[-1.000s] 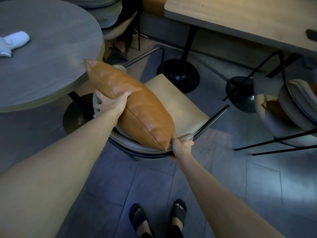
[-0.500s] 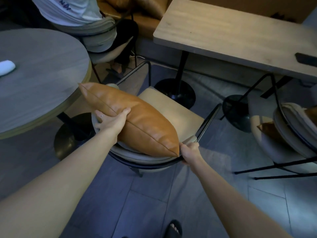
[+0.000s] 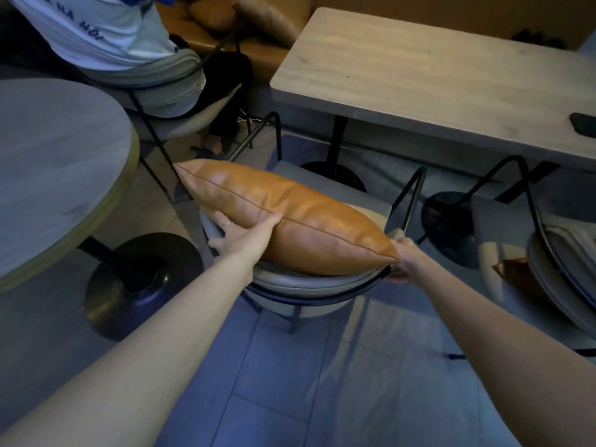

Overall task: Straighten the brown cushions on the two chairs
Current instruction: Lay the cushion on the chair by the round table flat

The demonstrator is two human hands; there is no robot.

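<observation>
Floor [image 3: 290, 398]: large grey tiles with thin dark joints, bluish in the dim light.
Round table [image 3: 54, 162]: grey wood-grain top with pale edge, at left, on a black post and round black base [image 3: 142, 282].
Rectangular table [image 3: 429, 75]: pale wood top, upper right, on a black post with round base; small dark object [image 3: 583, 124] near its right edge.
Bench [image 3: 225, 37]: tan upholstery along the far wall, loose pillows piled on it.
Occupied seat [image 3: 167, 88]: upper left, seated person in a white shirt.
Light: low, warm toward the far wall, cool on the floor.
</observation>
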